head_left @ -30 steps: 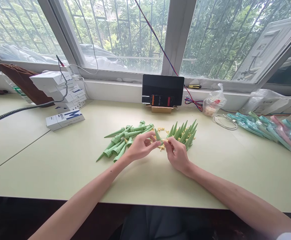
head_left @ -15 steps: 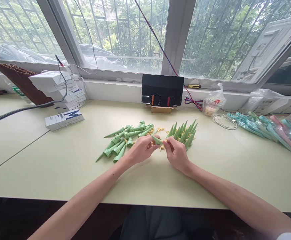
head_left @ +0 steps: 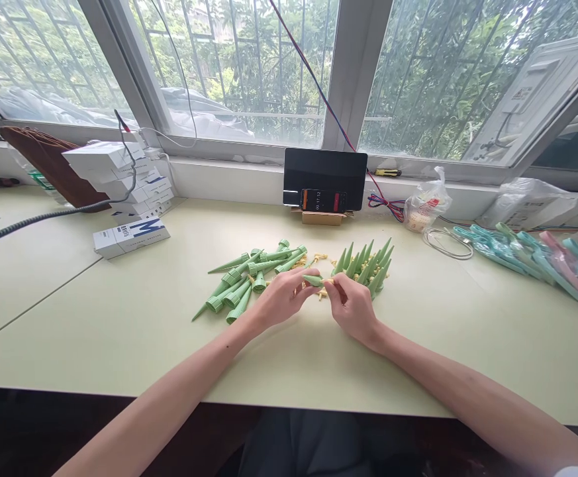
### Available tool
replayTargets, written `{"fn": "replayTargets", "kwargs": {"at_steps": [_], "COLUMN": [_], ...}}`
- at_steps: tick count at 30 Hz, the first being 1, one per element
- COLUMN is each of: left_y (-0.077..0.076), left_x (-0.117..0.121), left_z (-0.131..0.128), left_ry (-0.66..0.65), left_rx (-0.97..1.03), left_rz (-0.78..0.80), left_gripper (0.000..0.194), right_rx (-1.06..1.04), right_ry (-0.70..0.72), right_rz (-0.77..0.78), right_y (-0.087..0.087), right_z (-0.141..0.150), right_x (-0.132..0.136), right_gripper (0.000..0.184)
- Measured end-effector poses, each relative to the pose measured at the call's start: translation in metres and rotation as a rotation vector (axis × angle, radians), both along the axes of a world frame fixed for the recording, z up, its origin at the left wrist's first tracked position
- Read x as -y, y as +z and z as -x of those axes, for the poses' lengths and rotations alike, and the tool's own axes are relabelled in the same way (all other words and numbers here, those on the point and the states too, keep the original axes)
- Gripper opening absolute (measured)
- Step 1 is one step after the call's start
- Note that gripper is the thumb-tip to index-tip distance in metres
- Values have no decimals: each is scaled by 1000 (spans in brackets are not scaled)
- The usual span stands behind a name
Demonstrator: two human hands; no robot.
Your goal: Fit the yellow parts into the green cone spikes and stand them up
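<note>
My left hand (head_left: 285, 293) pinches a green plastic watering spike (head_left: 311, 281), its tapered body showing between thumb and fingers. Close beside it, my right hand (head_left: 352, 303) is closed on a small yellow valve piece (head_left: 329, 281) at the spike's right end; how far the two parts fit together is hidden by the fingers. Left of my hands lies a loose pile of green spikes (head_left: 239, 273), several with ridged caps. To the right, a cluster of green spikes (head_left: 366, 262) stands points up with yellow pieces among them. More small yellow pieces (head_left: 320, 257) lie between the groups.
A phone (head_left: 323, 200) showing a timer leans on a black tablet (head_left: 324, 173) at the back. White boxes (head_left: 120, 173) are stacked at the left behind a single box (head_left: 130, 238). Bagged teal and pink straps (head_left: 531, 258) and a coiled cable (head_left: 447, 244) lie at the right.
The green spike between my hands has turned to lie more level. Both hands keep their grips in nearly the same place; the whole view has shifted slightly.
</note>
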State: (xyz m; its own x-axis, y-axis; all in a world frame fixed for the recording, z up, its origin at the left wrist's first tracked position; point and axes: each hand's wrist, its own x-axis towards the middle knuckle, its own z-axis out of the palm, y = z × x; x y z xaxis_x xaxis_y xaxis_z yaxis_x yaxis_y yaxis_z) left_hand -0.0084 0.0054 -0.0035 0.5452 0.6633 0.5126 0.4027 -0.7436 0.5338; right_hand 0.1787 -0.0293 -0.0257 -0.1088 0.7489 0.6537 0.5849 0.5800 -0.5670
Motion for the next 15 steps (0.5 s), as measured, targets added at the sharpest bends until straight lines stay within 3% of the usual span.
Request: {"fn": "replayTargets", "kwargs": {"at_steps": [15], "left_y": [1], "left_x": [4], "left_z": [1], "left_ry": [31], "left_rx": [-76], "left_rz": [-47], "left_gripper": [25], "right_rx": [-87], "right_ry": [44], "right_rz": [112], "right_y": [6], "right_z": [4], "right_x": [2], "right_gripper": [32]}}
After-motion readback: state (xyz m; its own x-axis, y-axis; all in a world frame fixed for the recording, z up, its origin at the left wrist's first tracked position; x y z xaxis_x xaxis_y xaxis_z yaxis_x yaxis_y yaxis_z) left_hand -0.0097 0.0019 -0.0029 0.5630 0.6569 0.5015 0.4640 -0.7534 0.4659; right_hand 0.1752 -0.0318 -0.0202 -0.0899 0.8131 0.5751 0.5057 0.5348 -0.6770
